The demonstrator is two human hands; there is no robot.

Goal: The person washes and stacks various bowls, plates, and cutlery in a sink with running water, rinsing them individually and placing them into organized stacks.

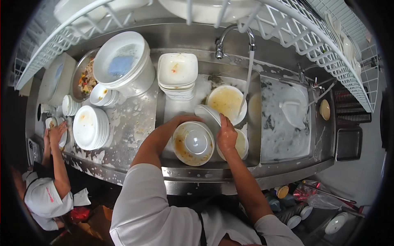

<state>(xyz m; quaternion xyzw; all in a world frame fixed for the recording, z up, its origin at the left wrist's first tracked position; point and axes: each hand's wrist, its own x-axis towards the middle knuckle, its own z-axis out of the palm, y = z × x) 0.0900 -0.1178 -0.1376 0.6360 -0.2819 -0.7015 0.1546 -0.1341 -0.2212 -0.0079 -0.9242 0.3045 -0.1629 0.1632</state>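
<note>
My right hand point(227, 136) grips the rim of a tilted white bowl point(209, 115) over the steel sink basin point(255, 147). My left hand point(189, 118) reaches behind a food-stained white bowl point(194, 144); its fingers are largely hidden, so its hold is unclear. Behind my right hand, a large white bowl point(226, 101) holds cloudy yellowish liquid under a hose point(250, 67) hanging from the faucet point(235, 29). Another bowl with pale liquid point(241, 144) sits beneath my right wrist. A stack of square white dishes point(177, 72) stands at the basin's back left.
A white bucket of soapy water point(123, 61), stacked round plates point(90, 127) and a steel bowl of food scraps point(84, 73) stand left. A co-worker's hands point(57, 132) touch dishes at far left. A foamy second basin point(284, 123) lies right; a white wire rack point(307, 43) hangs overhead.
</note>
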